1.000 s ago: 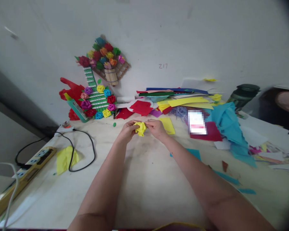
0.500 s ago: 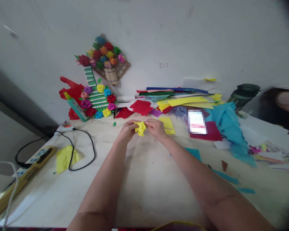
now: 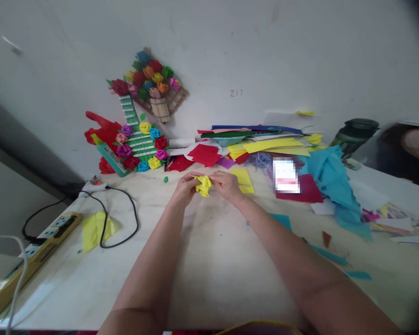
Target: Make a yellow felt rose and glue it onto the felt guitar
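Observation:
A crumpled yellow paper flower (image 3: 204, 187) sits between my two hands, above the middle of the table. My left hand (image 3: 186, 187) is closed on its left side. The fingers of my right hand (image 3: 226, 184) pinch its upper right edge. The fingertips of both hands almost meet behind the flower and are partly hidden. A flat sheet of yellow paper (image 3: 243, 181) lies on the table just past my right hand.
Stacked coloured paper (image 3: 275, 146) lines the wall. A green glue bottle (image 3: 112, 159) leans by the flower-trimmed guitar shape (image 3: 143, 144). At left are a black cable (image 3: 137, 218) and power strip (image 3: 52, 232); at right, blue crepe paper (image 3: 330, 177) and a dark bottle (image 3: 356, 135).
The camera view has shifted very slightly. Both hands keep hold of the yellow paper flower in the same place, with hardly any visible movement.

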`<state>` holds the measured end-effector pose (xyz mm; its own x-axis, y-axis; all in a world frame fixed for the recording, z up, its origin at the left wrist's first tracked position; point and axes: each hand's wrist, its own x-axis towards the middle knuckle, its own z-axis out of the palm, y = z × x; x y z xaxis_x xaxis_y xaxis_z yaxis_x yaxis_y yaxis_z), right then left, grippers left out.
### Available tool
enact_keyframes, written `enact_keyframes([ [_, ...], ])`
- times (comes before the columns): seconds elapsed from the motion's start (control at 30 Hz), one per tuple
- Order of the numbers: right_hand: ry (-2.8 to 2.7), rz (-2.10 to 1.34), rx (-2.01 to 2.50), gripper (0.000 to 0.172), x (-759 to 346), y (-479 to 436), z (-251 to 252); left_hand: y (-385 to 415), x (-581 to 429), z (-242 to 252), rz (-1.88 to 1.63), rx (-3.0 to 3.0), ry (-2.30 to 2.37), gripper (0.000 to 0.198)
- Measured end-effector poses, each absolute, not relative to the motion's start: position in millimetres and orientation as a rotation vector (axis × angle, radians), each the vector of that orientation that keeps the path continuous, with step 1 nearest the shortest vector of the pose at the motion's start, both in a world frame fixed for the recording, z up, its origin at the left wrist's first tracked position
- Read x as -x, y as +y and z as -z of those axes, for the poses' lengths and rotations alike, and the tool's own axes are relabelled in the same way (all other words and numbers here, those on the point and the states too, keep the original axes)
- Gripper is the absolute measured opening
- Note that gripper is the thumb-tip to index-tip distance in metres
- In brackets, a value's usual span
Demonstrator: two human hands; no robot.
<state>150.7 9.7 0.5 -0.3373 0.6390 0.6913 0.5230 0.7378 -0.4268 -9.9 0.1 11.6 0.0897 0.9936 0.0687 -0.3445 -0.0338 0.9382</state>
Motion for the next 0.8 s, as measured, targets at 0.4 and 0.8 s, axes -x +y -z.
enact_keyframes([
  [0.4, -1.963, -0.326, 0.894, 0.027, -153.1, 13.8, 2.0, -2.4, 11.6, -15.0, -1.342, -1.145, 0.903, 0.026],
  [0.8, -2.001, -0.23, 1.209, 0.027, -172.3, 22.2, 2.3, 6.2, 19.6, -8.5, -1.555, -1.168, 0.944, 0.036],
])
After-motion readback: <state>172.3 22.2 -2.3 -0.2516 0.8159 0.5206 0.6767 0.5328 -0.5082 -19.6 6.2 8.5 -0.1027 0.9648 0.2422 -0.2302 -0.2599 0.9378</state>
